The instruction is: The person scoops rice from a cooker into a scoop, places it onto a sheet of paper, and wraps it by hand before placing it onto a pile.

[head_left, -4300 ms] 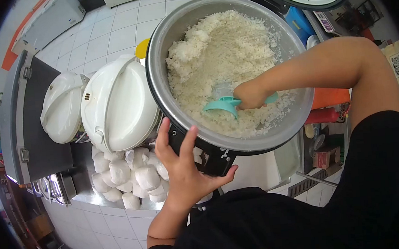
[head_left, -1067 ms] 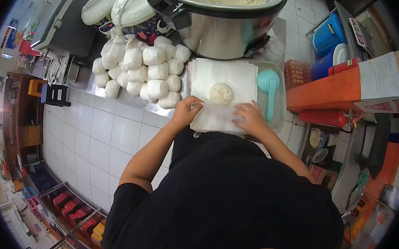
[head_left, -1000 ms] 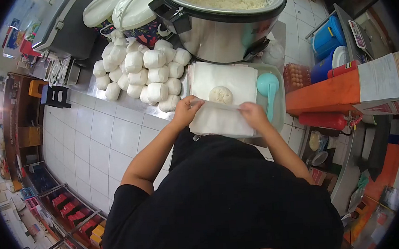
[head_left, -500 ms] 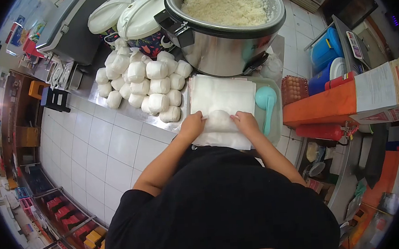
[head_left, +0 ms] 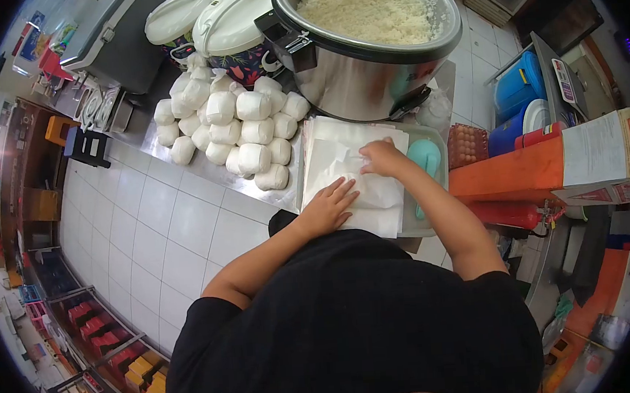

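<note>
A stack of white paper sheets (head_left: 385, 210) lies on a pale green tray (head_left: 438, 180) in front of me. My left hand (head_left: 330, 206) rests on the paper near its left edge, fingers spread, with nothing gripped. Further up the stack, my right hand (head_left: 379, 158) has its fingers curled down on the paper; whether it pinches a sheet is too small to tell. The lump in the paper is partly hidden between my hands. A turquoise scoop (head_left: 425, 156) lies right of the stack.
Several white wrapped bundles (head_left: 254, 131) are piled on the metal table (head_left: 216, 187) at left. Behind the tray stands a large cooker (head_left: 358, 84) full of rice (head_left: 368, 10). Two lidded pots (head_left: 229, 27) are beyond the bundles. An egg tray (head_left: 467, 145) sits at right.
Both hands have let go of the paper's sides. My left hand now lies spread on it; my right hand has moved up the sheet. The paper is folded over the lump. The view has shifted slightly.
</note>
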`<state>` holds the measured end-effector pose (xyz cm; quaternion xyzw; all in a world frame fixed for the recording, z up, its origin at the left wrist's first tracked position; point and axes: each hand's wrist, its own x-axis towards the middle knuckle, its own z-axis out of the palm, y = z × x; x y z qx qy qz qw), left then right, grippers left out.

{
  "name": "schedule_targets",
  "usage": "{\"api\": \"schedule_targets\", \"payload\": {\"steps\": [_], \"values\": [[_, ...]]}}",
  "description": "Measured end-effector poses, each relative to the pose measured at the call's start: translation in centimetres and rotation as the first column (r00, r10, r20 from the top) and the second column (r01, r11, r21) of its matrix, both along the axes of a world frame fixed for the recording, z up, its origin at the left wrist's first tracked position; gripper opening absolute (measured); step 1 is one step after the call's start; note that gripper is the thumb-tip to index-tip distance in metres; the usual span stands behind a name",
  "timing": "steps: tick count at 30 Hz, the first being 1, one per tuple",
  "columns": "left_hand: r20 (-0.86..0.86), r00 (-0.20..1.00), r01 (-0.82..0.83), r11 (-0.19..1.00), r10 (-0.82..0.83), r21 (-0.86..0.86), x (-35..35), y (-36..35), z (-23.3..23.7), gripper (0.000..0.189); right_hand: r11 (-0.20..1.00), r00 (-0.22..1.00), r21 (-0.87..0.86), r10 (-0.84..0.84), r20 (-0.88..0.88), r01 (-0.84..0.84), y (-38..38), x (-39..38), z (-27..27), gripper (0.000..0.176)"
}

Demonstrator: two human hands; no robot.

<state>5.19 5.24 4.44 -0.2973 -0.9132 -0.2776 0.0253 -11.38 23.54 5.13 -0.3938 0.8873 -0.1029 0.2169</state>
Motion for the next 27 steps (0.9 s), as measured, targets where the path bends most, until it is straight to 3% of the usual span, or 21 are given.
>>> {"api": "schedule_targets", "payload": {"steps": [1, 2, 4, 8, 9, 10, 11, 13, 14, 15, 17, 20, 22, 23, 25, 26, 27], "values": [[-0.001, 1.000, -0.010, 0.999, 0.010, 0.032, 0.0, 0.0, -0.2, 0.053, 0.983, 0.995, -0.182, 0.000, 0.098, 0.018, 0.3, 0.4, 0.1, 0.021], [0.003, 1.000, -0.015, 0.999, 0.015, 0.035, 0.1, 0.0, -0.3, 0.053, 0.984, 0.995, -0.179, 0.004, 0.102, 0.014, 0.6, 1.4, 0.1, 0.021], [0.024, 1.000, -0.002, 0.996, 0.000, 0.086, 0.1, -0.2, -0.4, 0.052, 0.936, 0.941, -0.350, 0.094, 0.325, 0.028, 1.5, 4.1, 0.7, 0.014], [0.049, 0.998, -0.056, 0.979, 0.047, 0.194, 0.1, -0.5, -1.8, 0.046, 0.942, 0.946, -0.316, -0.005, 0.324, 0.113, 2.8, 7.0, -0.7, 0.015], [-0.188, 0.957, -0.198, 0.972, 0.220, 0.127, -0.3, -0.2, -0.6, 0.045, 0.942, 0.946, -0.316, -0.007, 0.324, 0.115, 3.1, 7.0, -0.9, 0.015], [-0.420, 0.837, -0.346, 0.934, 0.352, 0.094, -0.6, -0.1, 0.9, 0.045, 0.931, 0.951, -0.343, -0.017, 0.309, 0.128, 3.4, 7.3, -1.1, 0.015], [-0.415, 0.842, -0.339, 0.936, 0.344, 0.089, -1.1, -0.2, 2.4, 0.045, 0.917, 0.954, -0.371, -0.029, 0.298, 0.144, 3.6, 7.8, -1.4, 0.015], [-0.417, 0.867, -0.359, 0.923, 0.275, -0.137, -3.0, -0.6, 5.3, 0.036, 0.929, 0.946, -0.331, -0.055, 0.319, 0.165, 3.6, 8.1, -0.5, 0.016], [-0.234, 0.961, -0.198, 0.960, 0.150, -0.199, -3.9, -1.9, 4.2, 0.022, 0.941, 0.941, -0.289, -0.074, 0.330, 0.175, 3.6, 8.2, -0.1, 0.017], [-0.238, 0.961, -0.189, 0.962, 0.140, -0.199, -3.7, -2.7, 3.8, 0.022, 0.939, 0.941, -0.290, -0.083, 0.327, 0.184, 3.8, 8.5, -0.2, 0.017], [0.067, 0.997, 0.054, 0.953, -0.036, -0.299, -3.6, -3.8, 3.1, 0.010, 0.929, 0.973, -0.329, -0.103, 0.207, 0.168, 4.5, 8.7, -0.7, 0.015], [0.108, 0.989, 0.126, 0.945, -0.097, -0.302, -1.8, -4.3, -2.1, 0.009, 0.866, 0.979, -0.464, -0.126, 0.160, 0.187, 4.6, 9.1, -6.2, 0.011], [0.147, 0.984, 0.147, 0.928, -0.102, -0.341, -1.7, -4.0, -2.6, 0.013, 0.807, 0.927, -0.472, -0.233, 0.295, 0.353, 3.3, 9.6, -10.8, 0.005], [0.176, 0.980, 0.138, 0.952, -0.091, -0.274, -1.8, -3.4, -1.4, 0.013, 0.761, 0.961, -0.590, -0.173, 0.216, 0.269, 2.7, 9.8, -11.5, 0.006], [0.118, 0.989, 0.107, 0.982, -0.090, -0.155, -1.8, -3.2, -1.6, 0.010, 0.787, 0.986, -0.606, -0.024, 0.166, 0.121, 2.3, 9.1, -11.6, 0.011], [0.180, 0.974, 0.165, 0.977, -0.139, -0.138, -2.3, -3.7, -2.4, 0.010, 0.849, 0.961, -0.473, -0.135, 0.242, 0.238, 2.2, 9.6, -10.5, 0.014], [0.142, 0.982, 0.136, 0.988, -0.125, -0.069, -2.6, -3.8, -4.2, 0.012, 0.786, 1.000, -0.618, -0.020, -0.007, 0.011, 3.4, 9.9, -8.5, 0.019]]}}
